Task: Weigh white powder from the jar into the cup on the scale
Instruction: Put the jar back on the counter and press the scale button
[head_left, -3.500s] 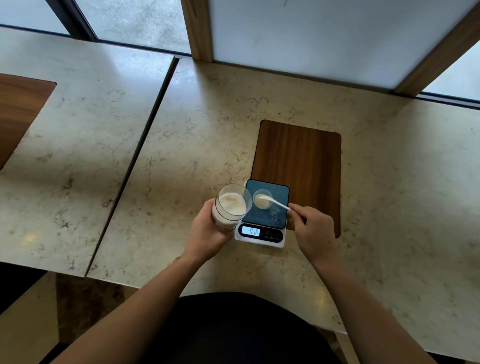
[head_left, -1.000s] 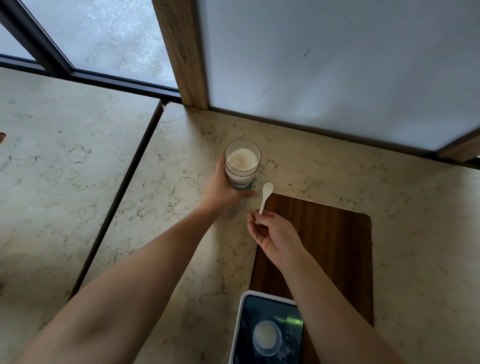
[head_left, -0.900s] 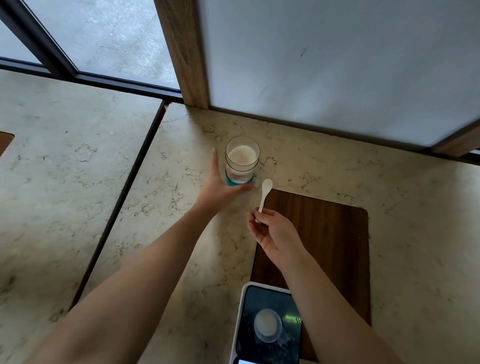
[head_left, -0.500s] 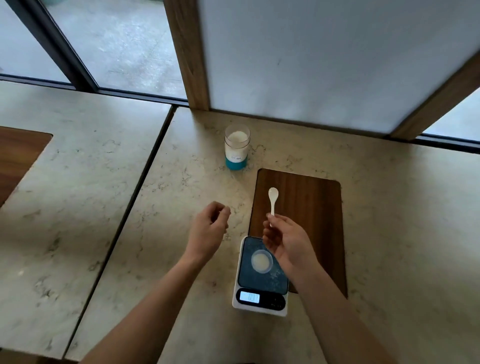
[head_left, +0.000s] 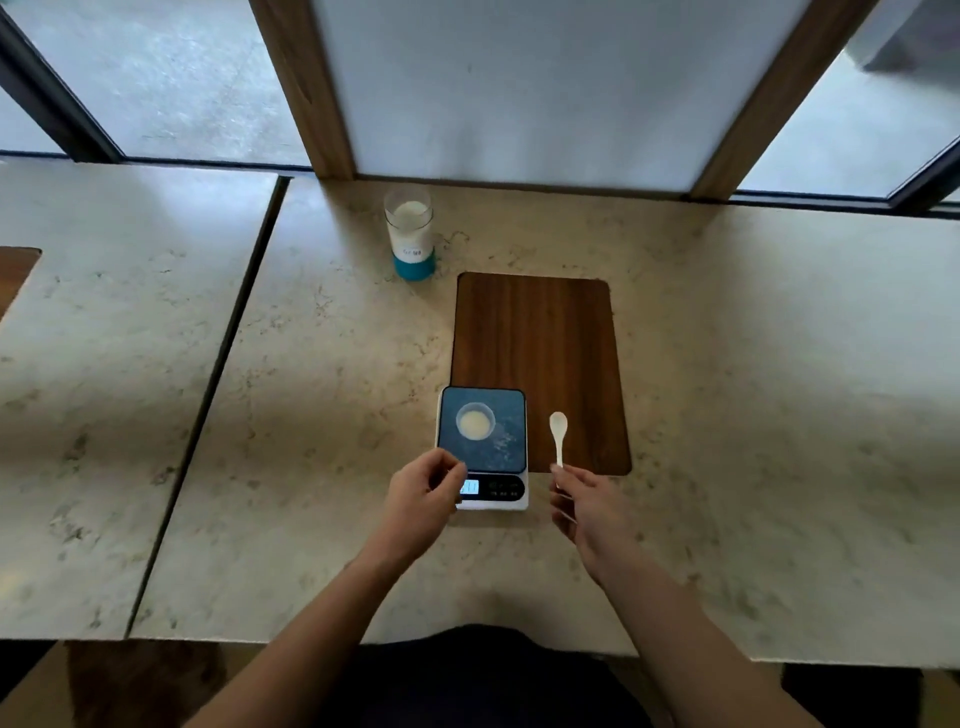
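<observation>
A small clear cup (head_left: 475, 421) with white powder in it stands on the dark platform of the white scale (head_left: 483, 447), whose display is lit. The open glass jar (head_left: 410, 233) of white powder, with a teal base, stands far back near the wall. My right hand (head_left: 584, 506) pinches the handle of a white spoon (head_left: 558, 435), which points away over the wooden inlay right of the scale. My left hand (head_left: 425, 499) hovers at the scale's front left corner, fingers curled with nothing in them, partly covering the display.
A dark wooden inlay (head_left: 540, 364) lies in the marble counter (head_left: 322, 395) behind and right of the scale. A dark seam (head_left: 218, 364) splits the counter on the left. A white wall panel with wooden posts closes the back.
My left hand set the jar down at the back and let go, then drew back to the scale. My right hand carried the spoon back to the scale's right side.
</observation>
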